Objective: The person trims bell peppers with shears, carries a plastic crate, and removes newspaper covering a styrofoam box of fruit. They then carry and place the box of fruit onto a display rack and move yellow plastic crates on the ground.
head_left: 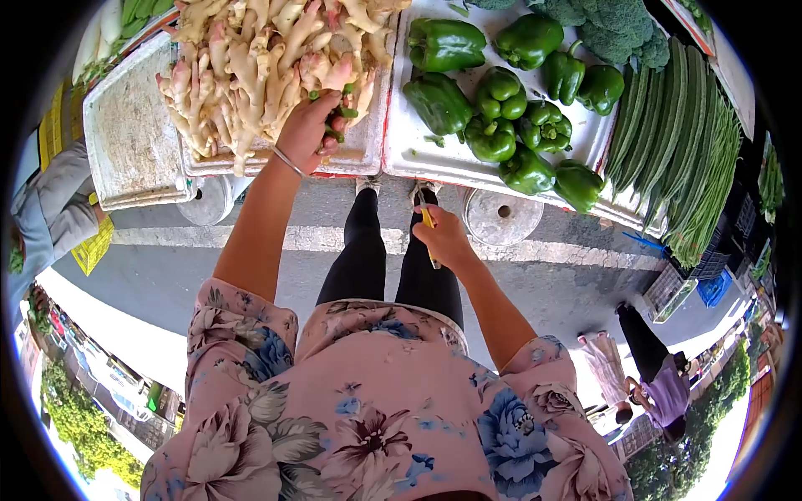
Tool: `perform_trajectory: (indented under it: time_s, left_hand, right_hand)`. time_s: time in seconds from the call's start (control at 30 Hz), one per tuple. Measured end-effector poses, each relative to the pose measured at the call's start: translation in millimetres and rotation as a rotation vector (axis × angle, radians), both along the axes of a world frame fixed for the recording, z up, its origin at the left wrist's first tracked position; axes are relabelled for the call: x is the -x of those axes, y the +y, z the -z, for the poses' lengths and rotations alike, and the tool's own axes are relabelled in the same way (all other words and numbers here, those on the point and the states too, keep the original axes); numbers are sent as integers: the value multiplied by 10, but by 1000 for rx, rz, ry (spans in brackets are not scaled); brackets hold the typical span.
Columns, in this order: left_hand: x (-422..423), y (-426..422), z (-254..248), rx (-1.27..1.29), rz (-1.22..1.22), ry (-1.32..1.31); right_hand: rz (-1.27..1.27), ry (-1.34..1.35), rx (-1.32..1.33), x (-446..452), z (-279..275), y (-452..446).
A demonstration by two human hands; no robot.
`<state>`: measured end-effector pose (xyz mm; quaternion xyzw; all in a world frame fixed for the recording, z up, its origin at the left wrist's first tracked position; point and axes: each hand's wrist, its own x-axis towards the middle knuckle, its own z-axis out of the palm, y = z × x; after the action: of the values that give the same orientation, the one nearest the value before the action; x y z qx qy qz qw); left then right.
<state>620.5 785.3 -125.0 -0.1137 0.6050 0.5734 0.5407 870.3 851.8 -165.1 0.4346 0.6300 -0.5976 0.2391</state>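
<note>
Head view: left hand curled round small green pieces, held over near edge of ginger pile, tray beneath. Right hand, nearer wearer, closed on yellow-handled tool, in front of near edge of white tray on right. Green peppers lie in white tray; long ridged gourds farther right.

The scene is lit by bright daylight, with soft shade cast over the grey pavement and strips of sunlit ground washed out to white. Small highlights are caught on the glossy green peppers, which are sharply rendered. Straight lines are bent by fisheye distortion, and the black-rimmed edges are blurred and fringed with blue.
</note>
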Motion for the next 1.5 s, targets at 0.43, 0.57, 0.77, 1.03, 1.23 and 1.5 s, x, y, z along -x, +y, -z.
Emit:
perform_trajectory:
  time_s: [0.43,0.57,0.77,1.03,1.23,1.5]
  left_hand:
    - [-976,-1304,-455,286,326,-293]
    - [-851,-1209,-669,172,381,-255]
    - [-610,-1111,-956,128,406,-220]
    - [-605,-962,-1253,127,509,-195]
    - [-760,-783,-1376,40,560,-265]
    - [-1183,-631,-1843,-247,345,-369]
  right_hand:
    - [257,-338,-8,-1482,297,-696]
    - [115,-329,-129,-1135,-279,-751]
    - [278,-261,-231,-1306,-216,-930]
    - [959,-407,195,-1890,-452,-991]
    - [927,-543,196,-2279,-301,-1170]
    - [388,-244,44,-2329,-520,-572]
